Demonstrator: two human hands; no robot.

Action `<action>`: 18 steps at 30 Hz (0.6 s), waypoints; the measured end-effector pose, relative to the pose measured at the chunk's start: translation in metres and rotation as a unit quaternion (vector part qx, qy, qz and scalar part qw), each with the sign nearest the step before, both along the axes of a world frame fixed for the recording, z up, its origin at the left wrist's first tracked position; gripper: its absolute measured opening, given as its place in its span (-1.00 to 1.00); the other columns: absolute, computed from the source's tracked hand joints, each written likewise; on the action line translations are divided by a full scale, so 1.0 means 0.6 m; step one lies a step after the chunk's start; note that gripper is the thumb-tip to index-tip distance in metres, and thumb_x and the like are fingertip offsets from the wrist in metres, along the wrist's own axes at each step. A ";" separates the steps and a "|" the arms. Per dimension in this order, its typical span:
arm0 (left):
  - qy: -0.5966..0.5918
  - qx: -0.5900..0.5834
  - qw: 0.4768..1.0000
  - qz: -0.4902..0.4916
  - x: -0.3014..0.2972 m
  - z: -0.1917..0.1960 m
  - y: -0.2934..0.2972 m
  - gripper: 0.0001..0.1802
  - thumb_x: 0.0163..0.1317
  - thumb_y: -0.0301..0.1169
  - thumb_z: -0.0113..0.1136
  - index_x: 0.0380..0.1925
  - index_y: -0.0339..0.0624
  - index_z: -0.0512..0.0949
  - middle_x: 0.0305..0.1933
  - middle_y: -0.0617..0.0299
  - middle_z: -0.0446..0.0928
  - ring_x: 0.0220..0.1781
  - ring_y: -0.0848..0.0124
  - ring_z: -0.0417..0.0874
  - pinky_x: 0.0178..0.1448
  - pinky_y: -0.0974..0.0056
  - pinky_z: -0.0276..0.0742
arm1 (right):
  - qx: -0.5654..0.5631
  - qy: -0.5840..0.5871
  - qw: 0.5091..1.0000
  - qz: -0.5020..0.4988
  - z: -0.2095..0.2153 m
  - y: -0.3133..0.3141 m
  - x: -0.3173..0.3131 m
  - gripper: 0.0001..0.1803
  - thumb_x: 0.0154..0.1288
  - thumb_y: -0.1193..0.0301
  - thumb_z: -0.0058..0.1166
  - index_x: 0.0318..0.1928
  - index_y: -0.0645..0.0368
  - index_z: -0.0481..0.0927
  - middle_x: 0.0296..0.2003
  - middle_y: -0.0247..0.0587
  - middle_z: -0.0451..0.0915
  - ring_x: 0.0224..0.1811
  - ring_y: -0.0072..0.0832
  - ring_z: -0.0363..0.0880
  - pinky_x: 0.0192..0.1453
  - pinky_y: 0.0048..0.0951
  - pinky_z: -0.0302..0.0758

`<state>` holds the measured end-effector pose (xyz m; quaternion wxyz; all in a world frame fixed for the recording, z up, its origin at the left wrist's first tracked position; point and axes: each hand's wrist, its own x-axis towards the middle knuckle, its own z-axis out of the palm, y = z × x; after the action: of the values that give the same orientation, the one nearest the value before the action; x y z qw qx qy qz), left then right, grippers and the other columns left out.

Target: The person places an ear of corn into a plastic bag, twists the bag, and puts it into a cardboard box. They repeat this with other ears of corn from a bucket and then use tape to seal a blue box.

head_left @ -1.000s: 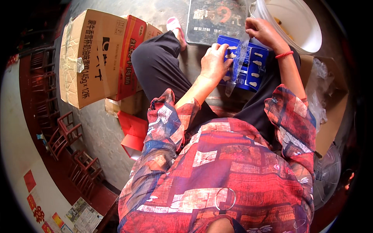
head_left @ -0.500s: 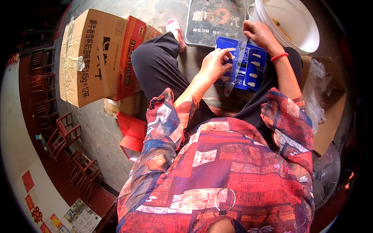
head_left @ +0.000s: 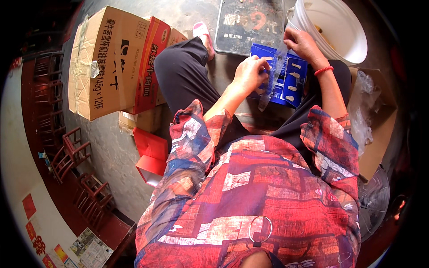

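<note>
A long, clear plastic strip (head_left: 271, 85), which looks like a narrow bag, hangs slantwise over a blue flat box or board (head_left: 279, 96). My right hand (head_left: 304, 46), with a red bracelet at the wrist, pinches the strip's far end. My left hand (head_left: 250, 75) is closed at the strip's left edge, thumb and fingertips together; what lies between them is too small to make out. Several small beige pieces (head_left: 291, 88) lie spaced out on the blue surface, right of the strip. Another beige piece shows just beyond my left fingertips. The blue thing rests between my knees.
A white bucket (head_left: 308, 27) with something yellow inside stands at the far right, beside a dark printed board (head_left: 248, 22). Large cardboard boxes (head_left: 105, 67) and an open red box (head_left: 152, 165) are on the left. Right, a carton (head_left: 380, 129) holds clear plastic (head_left: 361, 111), near a fan (head_left: 374, 196).
The whole view has shifted slightly. Both hands keep nearly the same places at the plastic strip, and the beige pieces lie as before.
</note>
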<state>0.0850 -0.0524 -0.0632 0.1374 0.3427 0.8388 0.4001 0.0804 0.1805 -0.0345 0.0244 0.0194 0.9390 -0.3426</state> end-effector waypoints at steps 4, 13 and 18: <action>-0.001 -0.016 1.000 0.021 -0.013 -0.008 0.007 -0.76 -0.16 -0.43 0.35 -0.38 -0.06 0.60 -0.45 0.21 0.45 -0.38 0.32 0.55 -0.24 0.26 0.47 | 0.005 -0.001 1.000 0.010 0.000 0.000 0.002 -0.91 0.08 0.46 0.06 -0.39 0.18 0.47 -0.50 -0.10 0.56 -0.42 -0.24 0.55 -0.32 -0.30 0.44; 0.132 -0.005 0.989 0.060 -0.024 -0.013 0.018 -0.47 -0.21 -0.40 0.40 -0.10 0.15 0.57 0.14 0.11 0.32 0.21 0.09 0.28 0.21 0.11 0.31 | 0.022 -0.005 1.000 0.007 0.010 -0.012 0.007 -0.83 0.07 0.53 0.04 -0.26 0.15 0.51 -0.52 -0.15 0.57 -0.44 -0.28 0.56 -0.31 -0.34 0.46; 0.022 0.001 0.998 0.050 -0.034 -0.035 0.021 -0.38 -0.27 -0.41 0.43 -0.06 0.24 0.56 0.28 0.04 0.19 0.29 0.03 0.20 0.34 0.11 0.20 | 0.003 0.013 1.000 -0.009 0.003 -0.007 0.015 -0.79 0.06 0.56 0.04 -0.23 0.16 0.49 -0.49 -0.18 0.55 -0.45 -0.41 0.52 -0.31 -0.42 0.45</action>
<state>0.0648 -0.0400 -0.0845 0.0978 0.3095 0.8572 0.3999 0.0895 0.1764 -0.0329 0.0090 0.0238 0.9400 -0.3401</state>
